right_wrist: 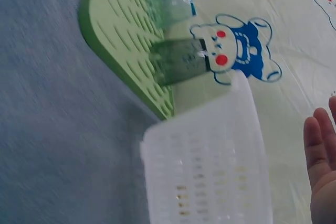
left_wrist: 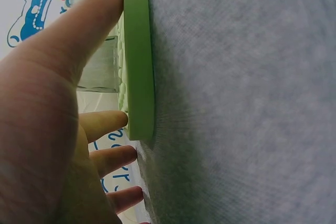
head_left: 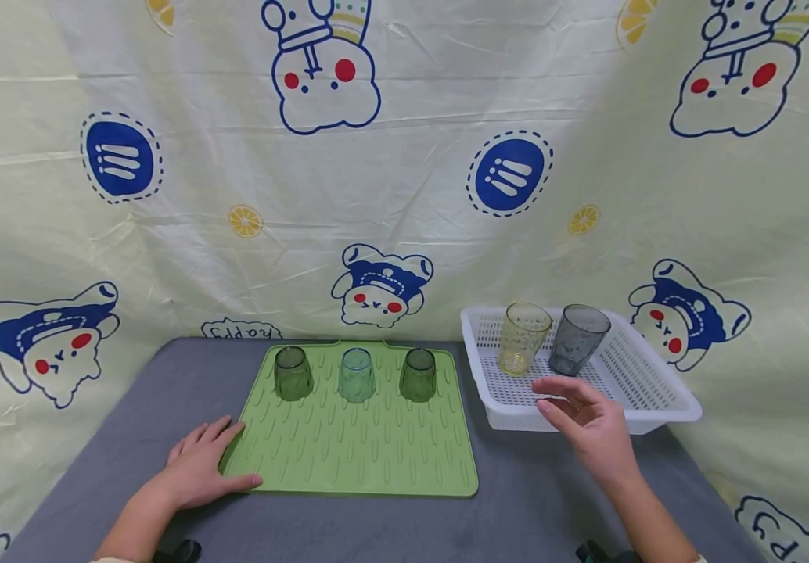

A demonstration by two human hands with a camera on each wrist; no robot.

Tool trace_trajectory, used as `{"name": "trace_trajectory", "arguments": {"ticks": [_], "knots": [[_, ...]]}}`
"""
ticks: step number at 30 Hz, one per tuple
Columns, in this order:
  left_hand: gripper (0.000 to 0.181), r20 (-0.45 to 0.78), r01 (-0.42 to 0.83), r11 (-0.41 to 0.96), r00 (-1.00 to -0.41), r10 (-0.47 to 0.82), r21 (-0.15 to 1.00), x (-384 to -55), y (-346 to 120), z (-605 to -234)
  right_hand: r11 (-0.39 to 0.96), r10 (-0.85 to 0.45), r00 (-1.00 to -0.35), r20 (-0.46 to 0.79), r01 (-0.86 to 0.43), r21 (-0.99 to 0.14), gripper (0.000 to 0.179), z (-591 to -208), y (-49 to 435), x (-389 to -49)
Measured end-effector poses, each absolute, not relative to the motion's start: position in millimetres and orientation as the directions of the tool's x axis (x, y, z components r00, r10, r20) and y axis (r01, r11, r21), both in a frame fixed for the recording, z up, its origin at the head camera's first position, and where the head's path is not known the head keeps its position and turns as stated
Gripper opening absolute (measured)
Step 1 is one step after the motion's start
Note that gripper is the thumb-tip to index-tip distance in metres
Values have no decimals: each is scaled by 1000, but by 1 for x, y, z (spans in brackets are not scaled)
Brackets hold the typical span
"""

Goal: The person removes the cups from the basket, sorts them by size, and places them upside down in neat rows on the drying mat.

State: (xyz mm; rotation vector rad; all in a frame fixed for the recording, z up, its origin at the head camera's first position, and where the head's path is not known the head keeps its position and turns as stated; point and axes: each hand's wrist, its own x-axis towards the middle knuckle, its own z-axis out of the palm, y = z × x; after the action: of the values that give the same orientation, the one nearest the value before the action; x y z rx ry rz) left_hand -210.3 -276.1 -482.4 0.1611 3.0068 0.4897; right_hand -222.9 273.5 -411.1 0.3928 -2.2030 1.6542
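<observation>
My left hand (head_left: 200, 467) rests at the left front corner of a green drying mat (head_left: 362, 461), thumb on its front edge and fingers spread along its side. In the left wrist view the thumb (left_wrist: 86, 30) touches the mat's rim. My right hand (head_left: 591, 426) hovers over the near side of a white basket (head_left: 658, 410), fingers slightly bent with nothing between them. Inside the basket stand a yellow glass (head_left: 523, 340) and a grey glass (head_left: 578, 340), both tilted. Its fingers (right_wrist: 317, 153) show at the edge of the right wrist view.
Along the mat's back edge, a dark green glass (head_left: 293, 375), a light blue-green glass (head_left: 357, 377) and another dark green glass (head_left: 418, 377) stand in a row. Grey cloth (head_left: 517, 500) covers the table. A printed curtain (head_left: 404, 180) hangs behind.
</observation>
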Motion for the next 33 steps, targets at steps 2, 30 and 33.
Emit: {"name": "trace_trajectory", "arguments": {"ticks": [2,30,33], "knots": [[105,-67,94,942,-990,122,321,-210,-276,-482,276,23,-886,463,-440,-855,32,-408,278,-226],[105,-37,110,940,-991,128,324,-207,-276,-484,584,262,-926,272,-72,-809,76,-366,352,-305],[105,-34,111,939,-991,129,325,-207,-276,-483,588,257,-940,224,-32,-808,85,-363,358,-312]]}}
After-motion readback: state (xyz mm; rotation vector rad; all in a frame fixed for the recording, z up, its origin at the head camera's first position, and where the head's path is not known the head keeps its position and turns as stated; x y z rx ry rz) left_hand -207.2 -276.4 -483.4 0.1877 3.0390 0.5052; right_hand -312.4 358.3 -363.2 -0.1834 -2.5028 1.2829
